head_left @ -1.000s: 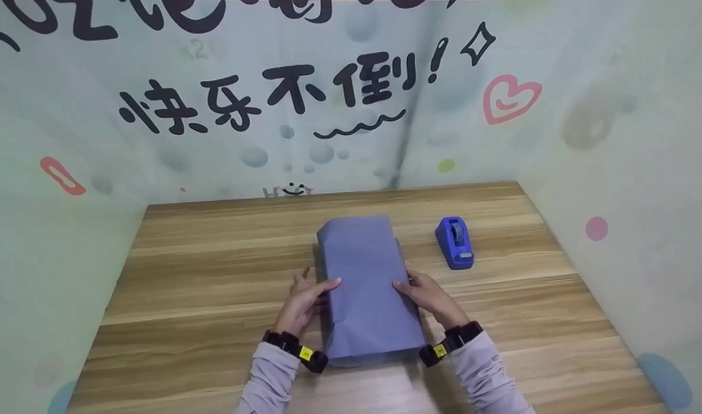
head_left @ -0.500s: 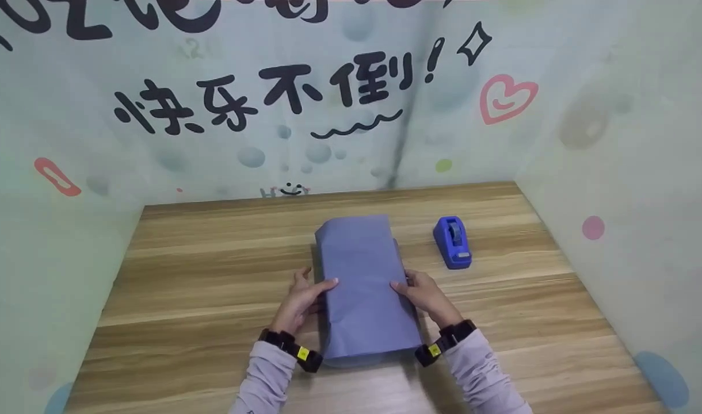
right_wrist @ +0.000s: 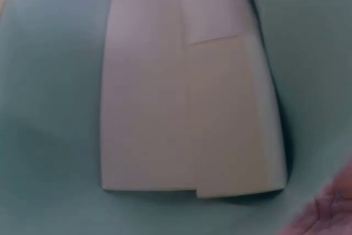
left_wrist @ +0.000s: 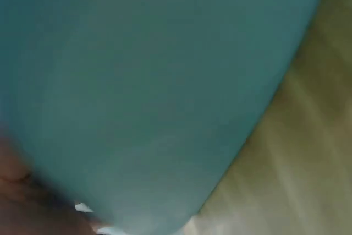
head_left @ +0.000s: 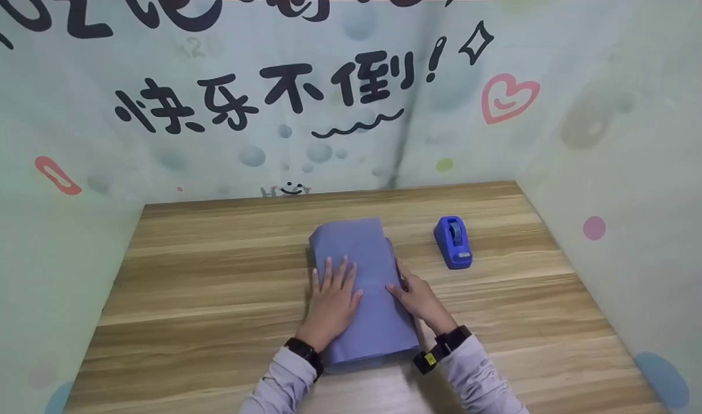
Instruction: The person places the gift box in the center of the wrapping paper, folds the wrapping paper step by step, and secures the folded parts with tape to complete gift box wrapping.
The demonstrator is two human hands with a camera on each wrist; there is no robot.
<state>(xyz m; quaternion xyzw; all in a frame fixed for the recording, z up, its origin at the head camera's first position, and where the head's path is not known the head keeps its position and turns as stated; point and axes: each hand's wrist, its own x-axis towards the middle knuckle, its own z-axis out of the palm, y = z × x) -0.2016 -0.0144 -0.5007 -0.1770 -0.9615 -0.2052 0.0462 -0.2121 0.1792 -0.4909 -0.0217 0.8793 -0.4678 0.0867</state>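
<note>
Blue wrapping paper [head_left: 380, 316] is folded around a box on the table. In the right wrist view, the pale end of the box [right_wrist: 148, 97] shows inside the open end of the paper. My left hand [head_left: 331, 305] lies flat on top of the paper along its left side, fingers spread and pointing away. At the right edge, my right hand [head_left: 421, 299] holds the wrapped box, with its thumb on the top face and its fingers along the side. Blurred paper [left_wrist: 159, 81] fills most of the left wrist view.
A blue tape dispenser [head_left: 454, 244] stands on the wooden table [head_left: 213, 287], beyond and to the right of the wrapped box. Printed walls [head_left: 305, 138] enclose the back and both sides of the table.
My left hand has moved from gripping the left side to lying flat on top. The wrapped box has shifted slightly left. My right hand stays at the right edge, its index finger now straighter.
</note>
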